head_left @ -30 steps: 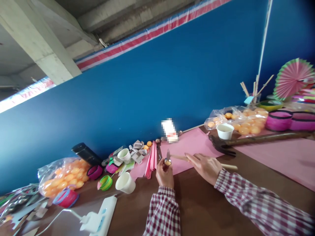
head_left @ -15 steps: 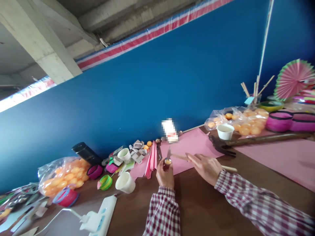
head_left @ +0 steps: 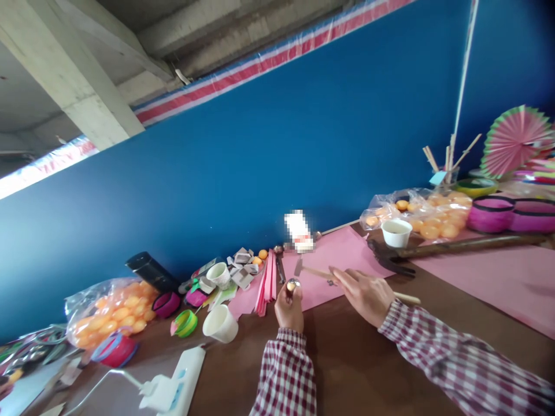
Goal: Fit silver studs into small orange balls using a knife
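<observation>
My left hand (head_left: 289, 312) is closed around a small round object with a shiny metallic surface and a pale yellow spot (head_left: 292, 285); its exact kind I cannot make out. My right hand (head_left: 366, 294) grips the wooden handle of a small hammer (head_left: 318, 273). The hammer's narrow head points left, just above the round object, apart from it. Beneath both lies a pink paper sheet (head_left: 347, 245) on the brown table (head_left: 355, 370). A small dark item (head_left: 331, 282) shows beside the handle, too small to name.
Left stand a white paper cup (head_left: 221, 323), a power strip (head_left: 186, 375), folded pink strips (head_left: 267, 283) and a bag of orange balls (head_left: 115, 309). Right lie a large claw hammer (head_left: 455, 245), a white bowl (head_left: 396, 234) and another bag of balls (head_left: 446, 216). A blue partition (head_left: 303, 127) stands behind.
The round object has tilted in my left hand, showing more of its shiny side. The hammer head has swung slightly, staying above it. Both hands keep their hold.
</observation>
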### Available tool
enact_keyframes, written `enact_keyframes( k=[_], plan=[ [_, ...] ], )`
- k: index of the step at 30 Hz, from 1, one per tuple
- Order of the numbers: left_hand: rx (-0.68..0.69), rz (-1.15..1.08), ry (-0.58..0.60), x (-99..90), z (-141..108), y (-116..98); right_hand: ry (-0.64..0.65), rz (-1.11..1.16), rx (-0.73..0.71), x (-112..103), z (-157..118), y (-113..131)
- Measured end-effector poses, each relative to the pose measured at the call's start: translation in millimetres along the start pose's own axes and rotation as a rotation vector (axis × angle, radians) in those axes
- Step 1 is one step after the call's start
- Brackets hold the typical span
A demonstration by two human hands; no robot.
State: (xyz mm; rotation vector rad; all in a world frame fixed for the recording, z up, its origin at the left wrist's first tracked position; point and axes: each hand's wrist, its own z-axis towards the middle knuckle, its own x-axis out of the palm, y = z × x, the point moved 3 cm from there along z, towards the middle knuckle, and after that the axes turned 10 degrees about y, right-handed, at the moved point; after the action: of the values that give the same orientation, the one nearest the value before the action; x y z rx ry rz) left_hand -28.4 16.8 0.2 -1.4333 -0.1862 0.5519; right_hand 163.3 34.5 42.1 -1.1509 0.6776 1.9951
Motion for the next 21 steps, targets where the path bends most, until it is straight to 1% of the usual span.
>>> enact_keyframes(
  k=[5, 7, 10, 12, 16, 18, 21],
  plan=[
    [0.041, -0.165, 0.077, 5.7, -1.1, 3.7, 0.047, -0.009, -0.003, 3.8, 1.9, -2.3],
    [0.050, -0.218, 0.090, 7.6, -1.7, 4.1, 0.038, -0.017, 0.053, 5.9, 3.4, -9.4],
    [0.054, -0.245, 0.091, 9.8, -3.0, 3.1, 0.049, -0.047, 0.167, 9.9, 6.5, -26.9],
    [0.041, -0.261, 0.096, 11.3, -4.0, 2.8, 0.097, -0.081, 0.236, 13.8, 8.8, -39.9],
    [0.035, -0.276, 0.131, 13.9, -5.5, 3.3, 0.250, -0.147, 0.370, 22.0, 12.1, -59.1],
    [0.039, -0.260, 0.138, 14.1, -6.1, 3.4, 0.301, -0.167, 0.403, 24.7, 12.8, -62.4],
    [0.026, -0.224, 0.141, 14.2, -6.9, 2.9, 0.340, -0.187, 0.408, 27.8, 13.0, -61.5]
  ],
)
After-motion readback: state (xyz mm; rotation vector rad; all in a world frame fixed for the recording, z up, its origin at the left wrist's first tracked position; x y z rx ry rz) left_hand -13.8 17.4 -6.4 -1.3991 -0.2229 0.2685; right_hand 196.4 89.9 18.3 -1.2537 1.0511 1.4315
